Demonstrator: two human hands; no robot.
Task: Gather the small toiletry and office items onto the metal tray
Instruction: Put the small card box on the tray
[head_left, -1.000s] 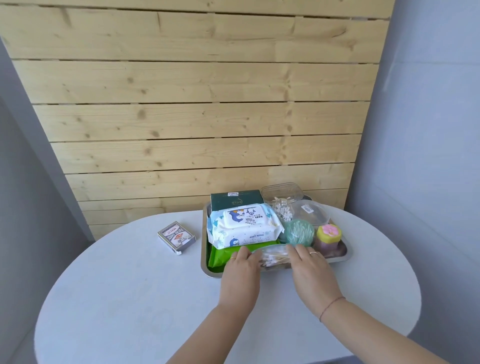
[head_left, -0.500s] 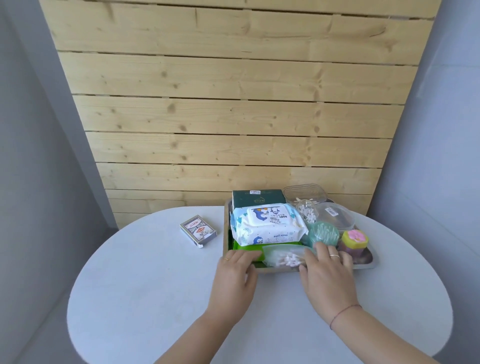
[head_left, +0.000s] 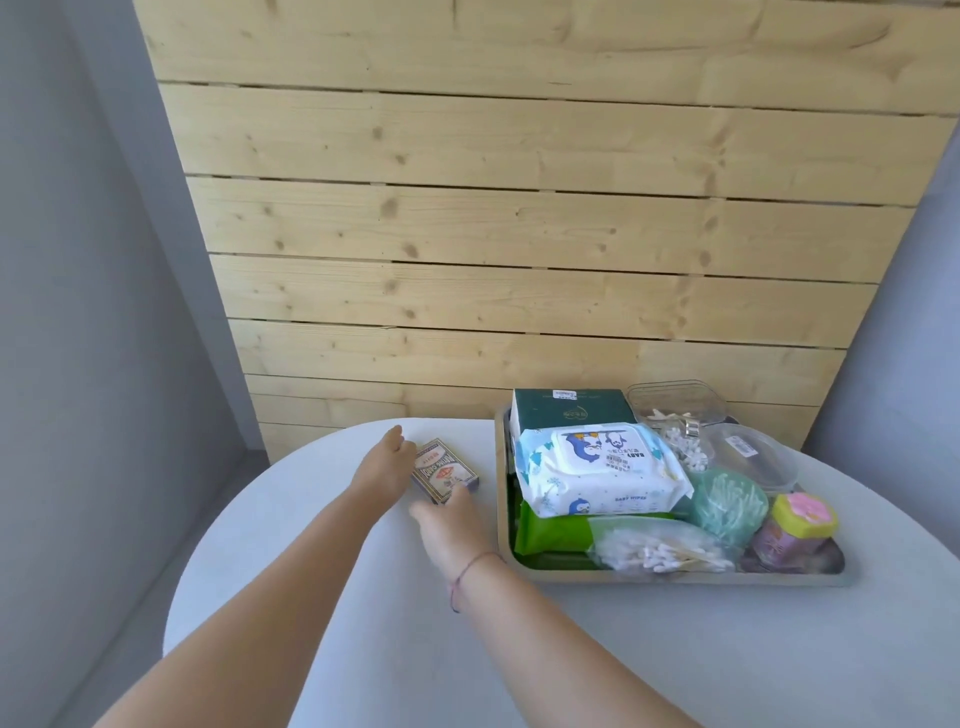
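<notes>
Shifted from the crowded metal tray to the small card box: left hand, right hand, grip spread, unclosed; next, pinch, lift, carry across white table

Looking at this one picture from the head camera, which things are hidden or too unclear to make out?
- Card box, head view: the left hand and right hand cover its ends, so whether either grips it cannot be told.
- Tray floor: buried under the wipes pack and other items.
- Green pack: mostly under the wipes; no label readable.
- Purple jar label: blurred.
- Table: near edge cut off by the frame.
</notes>
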